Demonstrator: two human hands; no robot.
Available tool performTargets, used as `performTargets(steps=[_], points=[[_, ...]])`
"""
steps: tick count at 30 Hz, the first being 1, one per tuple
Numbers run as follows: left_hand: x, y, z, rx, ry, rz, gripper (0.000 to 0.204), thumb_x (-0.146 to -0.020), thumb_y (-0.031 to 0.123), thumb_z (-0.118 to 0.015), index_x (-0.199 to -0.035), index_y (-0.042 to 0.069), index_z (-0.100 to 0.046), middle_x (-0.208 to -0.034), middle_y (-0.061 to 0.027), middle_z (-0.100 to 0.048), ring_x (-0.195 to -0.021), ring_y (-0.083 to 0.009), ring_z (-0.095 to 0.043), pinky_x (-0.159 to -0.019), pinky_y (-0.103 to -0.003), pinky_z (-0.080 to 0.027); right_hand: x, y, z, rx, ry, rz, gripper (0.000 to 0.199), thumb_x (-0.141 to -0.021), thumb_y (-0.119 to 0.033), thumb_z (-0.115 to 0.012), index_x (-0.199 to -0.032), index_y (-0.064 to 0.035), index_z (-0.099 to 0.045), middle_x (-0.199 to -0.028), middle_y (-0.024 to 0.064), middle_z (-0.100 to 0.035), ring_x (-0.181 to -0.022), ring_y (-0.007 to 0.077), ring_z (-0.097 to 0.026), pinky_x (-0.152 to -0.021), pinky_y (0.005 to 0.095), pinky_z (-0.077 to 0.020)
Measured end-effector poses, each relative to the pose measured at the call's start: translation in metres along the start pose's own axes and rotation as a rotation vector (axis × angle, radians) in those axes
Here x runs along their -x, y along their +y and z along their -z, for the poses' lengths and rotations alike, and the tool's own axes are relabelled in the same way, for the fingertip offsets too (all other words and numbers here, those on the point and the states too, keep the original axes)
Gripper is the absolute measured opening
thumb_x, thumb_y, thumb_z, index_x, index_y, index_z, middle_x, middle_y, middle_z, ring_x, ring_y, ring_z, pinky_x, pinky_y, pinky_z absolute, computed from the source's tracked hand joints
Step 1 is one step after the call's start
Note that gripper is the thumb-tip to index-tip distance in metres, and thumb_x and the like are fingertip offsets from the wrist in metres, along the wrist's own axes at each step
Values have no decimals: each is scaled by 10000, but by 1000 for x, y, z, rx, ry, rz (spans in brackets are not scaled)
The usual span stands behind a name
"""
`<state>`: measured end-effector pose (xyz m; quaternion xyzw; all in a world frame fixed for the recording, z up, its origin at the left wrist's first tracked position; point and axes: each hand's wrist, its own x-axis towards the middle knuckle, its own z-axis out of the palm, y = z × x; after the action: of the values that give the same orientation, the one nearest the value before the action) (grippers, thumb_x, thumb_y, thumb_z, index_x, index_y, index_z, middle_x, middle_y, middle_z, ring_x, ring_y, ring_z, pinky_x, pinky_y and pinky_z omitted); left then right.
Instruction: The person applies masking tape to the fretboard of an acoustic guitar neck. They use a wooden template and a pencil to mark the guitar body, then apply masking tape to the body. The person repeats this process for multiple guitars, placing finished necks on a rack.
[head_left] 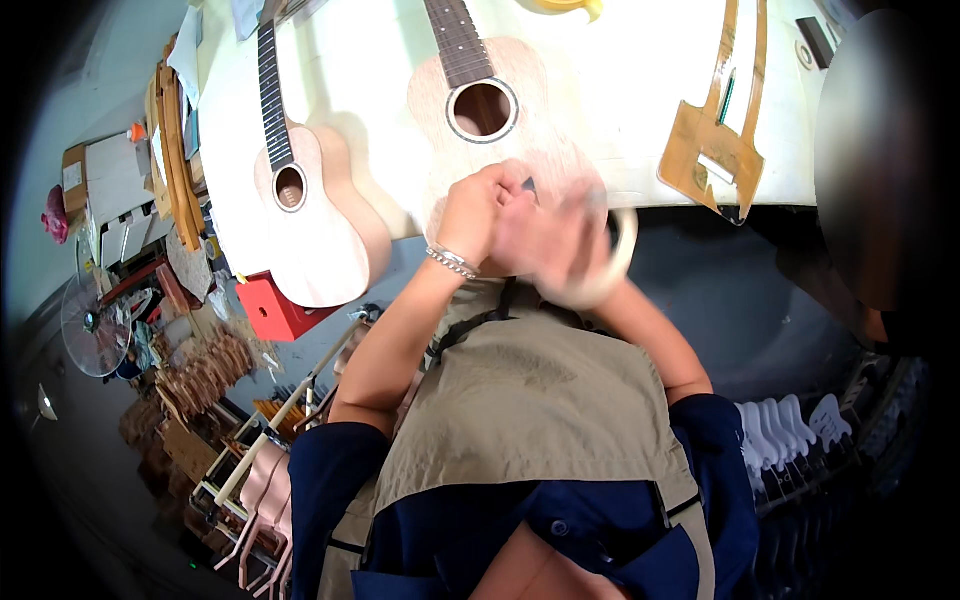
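Observation:
An unfinished pale-wood ukulele (pixel 455 75) lies on the white table before me, its neck pointing away. My left hand (pixel 478 215), with a silver bracelet at the wrist, is over the lower part of its body. Its fingers are curled closed; what they hold, if anything, I cannot make out. Close beside it, my right hand (pixel 560 235) is smeared by motion, so its fingers do not show clearly. A cream ring (pixel 625 250), looking like a roll of tape, hangs around the right hand or wrist. A small dark patch (pixel 529 185) shows on the ukulele just past my fingers.
A second pale ukulele (pixel 315 235) lies to the left, near a red box (pixel 275 308) at the table edge. At the right are a brown template (pixel 690 150) and a dark block (pixel 815 42). Racks of wooden parts (pixel 215 365) stand lower left, white ones (pixel 785 430) lower right.

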<state>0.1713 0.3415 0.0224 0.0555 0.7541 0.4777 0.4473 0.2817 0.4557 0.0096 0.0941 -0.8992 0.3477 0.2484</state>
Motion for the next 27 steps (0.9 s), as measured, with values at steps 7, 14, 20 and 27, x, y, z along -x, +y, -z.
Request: performTargets(steps=[7, 14, 20, 27], points=[[16, -26, 137, 33, 272, -329, 95, -901, 83, -542, -968, 24, -572, -885, -38, -616, -761, -103, -576, -683, -235, -479, -29, -60, -40, -544, 247, -383, 234, -840, 42, -525, -1034, -70, -591, -1069, 119, -650, -1145, 268, -559, -1089, 499, -227], [36, -174, 444, -638, 961, -190, 192, -837, 174, -658, -958, 29, -626, -787, -99, -666, -666, -155, -610, -632, -282, -486, -89, -110, -124, -954, 595, -577, 632, -816, 140, -503, -1344, -73, -229, -1150, 151, -592, -1180, 293, -521, -1035, 394, -351], [48, -160, 373, -616, 865, -634, 144, -742, 134, -740, -842, 67, -662, -894, -87, -599, -930, -232, -540, -847, -338, -418, -116, -159, -193, -779, 598, -427, 654, -799, 154, -511, -1343, -85, -236, -1116, 138, -606, -1153, 314, -538, -1074, 442, -306], [108, -117, 255, 52, 302, -552, 177, -667, 129, -796, -754, 50, -663, -946, -75, -475, -937, -210, -464, -838, -302, -398, -114, -195, -230, -878, 562, -453, 575, -815, 67, -586, -1306, -89, -331, -1111, 120, -614, -1175, 322, -516, -1085, 461, -278]])
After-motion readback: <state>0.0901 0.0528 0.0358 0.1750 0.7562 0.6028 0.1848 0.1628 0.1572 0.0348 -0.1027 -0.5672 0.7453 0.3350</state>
